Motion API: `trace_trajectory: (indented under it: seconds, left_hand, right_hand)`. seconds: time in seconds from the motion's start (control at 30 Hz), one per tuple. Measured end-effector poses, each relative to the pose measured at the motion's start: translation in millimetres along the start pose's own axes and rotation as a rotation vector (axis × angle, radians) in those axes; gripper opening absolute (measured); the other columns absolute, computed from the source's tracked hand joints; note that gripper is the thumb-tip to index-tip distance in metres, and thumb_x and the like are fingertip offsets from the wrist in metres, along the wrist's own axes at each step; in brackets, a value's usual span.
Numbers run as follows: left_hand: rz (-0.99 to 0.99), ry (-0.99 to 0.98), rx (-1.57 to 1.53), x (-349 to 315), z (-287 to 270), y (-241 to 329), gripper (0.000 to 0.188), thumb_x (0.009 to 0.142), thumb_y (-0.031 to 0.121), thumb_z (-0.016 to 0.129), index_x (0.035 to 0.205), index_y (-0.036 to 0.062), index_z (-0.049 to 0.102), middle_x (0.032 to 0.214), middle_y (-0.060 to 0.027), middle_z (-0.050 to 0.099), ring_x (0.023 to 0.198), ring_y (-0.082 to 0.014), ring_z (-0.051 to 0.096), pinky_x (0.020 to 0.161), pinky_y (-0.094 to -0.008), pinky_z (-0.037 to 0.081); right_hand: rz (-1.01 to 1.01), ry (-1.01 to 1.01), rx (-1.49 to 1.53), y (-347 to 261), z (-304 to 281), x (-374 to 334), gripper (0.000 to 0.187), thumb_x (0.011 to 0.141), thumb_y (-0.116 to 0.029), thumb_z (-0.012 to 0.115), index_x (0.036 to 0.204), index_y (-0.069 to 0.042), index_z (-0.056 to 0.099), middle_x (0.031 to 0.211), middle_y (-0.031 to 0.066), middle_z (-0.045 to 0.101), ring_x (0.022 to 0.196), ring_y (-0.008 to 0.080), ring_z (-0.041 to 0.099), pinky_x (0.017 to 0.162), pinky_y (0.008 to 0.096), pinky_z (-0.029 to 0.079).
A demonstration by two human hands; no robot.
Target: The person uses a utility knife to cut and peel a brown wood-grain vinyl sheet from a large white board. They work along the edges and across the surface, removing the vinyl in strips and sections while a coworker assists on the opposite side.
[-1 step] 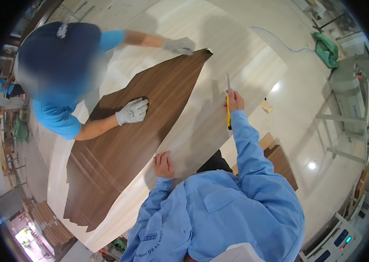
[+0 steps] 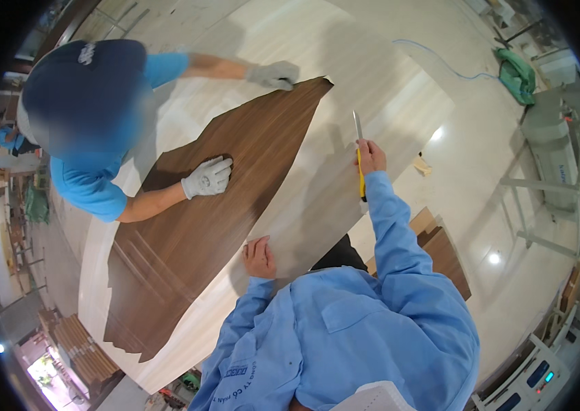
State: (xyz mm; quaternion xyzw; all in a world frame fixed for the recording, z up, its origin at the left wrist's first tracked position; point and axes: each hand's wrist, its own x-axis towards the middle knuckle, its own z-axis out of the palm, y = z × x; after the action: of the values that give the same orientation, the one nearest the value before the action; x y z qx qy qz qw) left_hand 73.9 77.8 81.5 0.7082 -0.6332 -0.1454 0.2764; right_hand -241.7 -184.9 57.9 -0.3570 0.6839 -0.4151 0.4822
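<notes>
My right hand (image 2: pixel 372 157) is closed round a yellow snap-off utility knife (image 2: pixel 362 179). Its long blade sticks out past my fingers, raised above a pale wood-grain panel (image 2: pixel 345 178). My left hand (image 2: pixel 259 258) lies on that panel with fingers extended, close to the edge of a dark brown wood-grain sheet (image 2: pixel 228 212). The sheet is long, with ragged ends and an uneven outline. Opposite me, a co-worker's grey-gloved hand (image 2: pixel 208 177) presses on the middle of the sheet. The co-worker's other gloved hand (image 2: pixel 273 75) is beside its far tip.
A co-worker in a dark cap (image 2: pixel 84 89) leans over the panel's left side. On the right are a metal frame (image 2: pixel 544 183), a green bag (image 2: pixel 515 75) and a thin blue hose (image 2: pixel 434 56). Brown board pieces (image 2: pixel 444 257) lie beside my right arm. Stacked boards (image 2: pixel 84 349) stand lower left.
The co-worker's head and far gloved hand have shifted slightly left. My right hand and the knife have turned a little, the blade tip tilting left. My left hand stays on the panel.
</notes>
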Motion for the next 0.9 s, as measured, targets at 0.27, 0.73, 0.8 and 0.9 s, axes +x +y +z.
trace_trajectory:
  seconds: [0.27, 0.73, 0.8, 0.9]
  left_hand:
    - [-0.087, -0.333, -0.118, 189.7, 56.0, 68.3, 0.036, 0.099, 0.035, 0.061, 0.084, 0.0022, 0.064, 0.066, -0.0128, 0.061, 0.062, -0.0325, 0.061, 0.060, -0.0421, 0.048]
    - [-0.496, -0.634, -0.315, 467.6, 187.6, 143.8, 0.043, 0.092, 0.038, 0.066, 0.074, -0.0007, 0.066, 0.056, -0.0077, 0.058, 0.042, -0.0172, 0.052, 0.042, -0.0321, 0.044]
    - [-0.469, -0.581, -0.355, 466.1, 200.4, 136.3, 0.036, 0.094, 0.030, 0.062, 0.072, 0.0011, 0.064, 0.055, -0.0063, 0.056, 0.042, -0.0151, 0.049, 0.041, -0.0320, 0.040]
    - [-0.412, -0.502, -0.434, 455.9, 206.9, 124.3, 0.034, 0.095, 0.024, 0.059, 0.068, 0.0039, 0.061, 0.054, -0.0037, 0.053, 0.041, -0.0121, 0.046, 0.039, -0.0313, 0.035]
  right_hand:
    - [-0.418, 0.271, -0.632, -30.3, -21.7, 89.4, 0.036, 0.092, -0.021, 0.067, 0.124, -0.006, 0.062, 0.106, 0.0206, 0.068, 0.101, 0.0397, 0.063, 0.090, 0.0466, 0.051]
    - [-0.273, 0.133, 0.087, -52.3, -40.7, 119.9, 0.037, 0.092, -0.017, 0.075, 0.122, 0.002, 0.062, 0.073, 0.0016, 0.061, 0.053, 0.0083, 0.058, 0.048, 0.0251, 0.047]
    - [-0.272, 0.153, 0.100, -52.4, -38.7, 120.9, 0.038, 0.092, -0.016, 0.075, 0.122, 0.002, 0.061, 0.073, 0.0018, 0.062, 0.053, 0.0083, 0.059, 0.048, 0.0248, 0.047]
    - [-0.253, 0.168, 0.096, -51.5, -38.0, 124.6, 0.039, 0.091, -0.015, 0.076, 0.123, 0.002, 0.062, 0.075, 0.0021, 0.063, 0.053, 0.0085, 0.058, 0.048, 0.0258, 0.048]
